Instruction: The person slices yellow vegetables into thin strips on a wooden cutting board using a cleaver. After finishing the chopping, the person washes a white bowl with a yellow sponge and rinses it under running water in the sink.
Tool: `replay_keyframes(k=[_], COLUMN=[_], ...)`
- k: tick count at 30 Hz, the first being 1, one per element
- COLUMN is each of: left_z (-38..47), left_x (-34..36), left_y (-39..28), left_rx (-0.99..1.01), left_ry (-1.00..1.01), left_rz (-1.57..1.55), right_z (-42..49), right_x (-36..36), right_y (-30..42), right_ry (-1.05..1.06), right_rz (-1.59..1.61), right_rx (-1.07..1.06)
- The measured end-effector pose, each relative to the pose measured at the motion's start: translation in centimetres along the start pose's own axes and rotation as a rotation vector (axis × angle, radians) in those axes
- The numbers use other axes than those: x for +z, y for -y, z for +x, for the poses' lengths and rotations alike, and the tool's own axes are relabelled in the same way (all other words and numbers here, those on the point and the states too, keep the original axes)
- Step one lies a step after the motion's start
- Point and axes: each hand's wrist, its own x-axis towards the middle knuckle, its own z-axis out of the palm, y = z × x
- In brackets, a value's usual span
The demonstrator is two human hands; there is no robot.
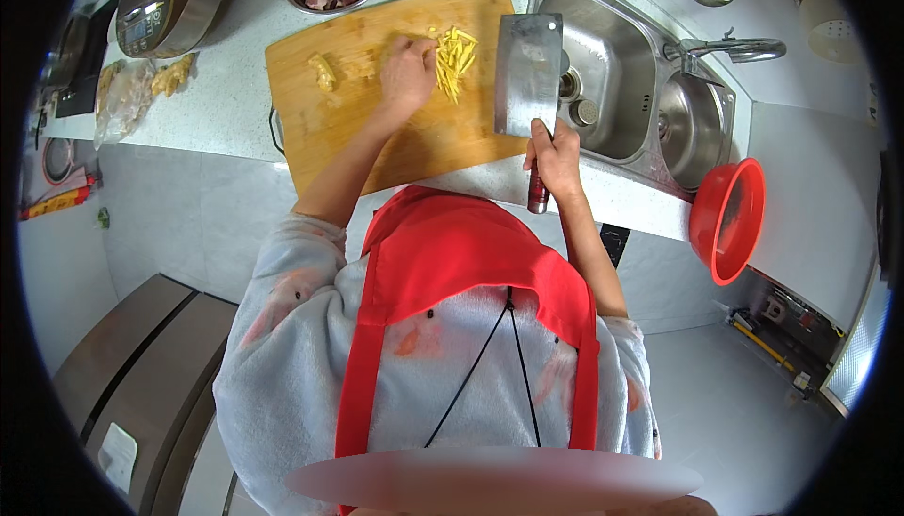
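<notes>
My right hand (pixel 556 156) grips the dark red handle of a cleaver (pixel 528 74). Its broad steel blade lies across the view over the cutting board's right edge and the sink's left rim. On the wooden cutting board (pixel 339 142), my left hand (pixel 408 74) has its fingers curled beside a pile of thin yellow ginger strips (pixel 455 60). Whether those fingers hold anything is hidden. Flat ginger slices (pixel 359 64) lie just left of this hand, partly covered by it. Farther left on the board sits a peeled ginger piece (pixel 323 72).
Behind the board stands a metal bowl of raw meat chunks (pixel 339 4). A double steel sink (pixel 611 43) with a faucet (pixel 756 48) is at right, a red plastic basin (pixel 748 226) by the counter's edge. Unpeeled ginger (pixel 171 77), a plastic bag (pixel 126 103) and a rice cooker (pixel 187 0) are at left.
</notes>
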Motion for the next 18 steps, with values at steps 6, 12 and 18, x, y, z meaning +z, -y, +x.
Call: replay_keyframes(k=[6, 12, 18], left_z=[1.0, 1.5, 4.6], left_x=[-1.4, -1.6, 1.7], left_y=[0.0, -0.8, -1.9], left_rx=[-0.019, -0.006, 0.219], left_ry=[0.006, 0.1, -0.053], left_rz=[0.047, 0.071, 0.108], right_z=[0.1, 0.2, 0.3], right_x=[-0.2, 0.1, 0.2], right_y=[-0.3, -0.4, -0.1], right_ry=[0.003, 0.043, 0.026], right_rz=[0.01, 0.016, 0.021], right_rx=[0.014, 0.021, 0.027])
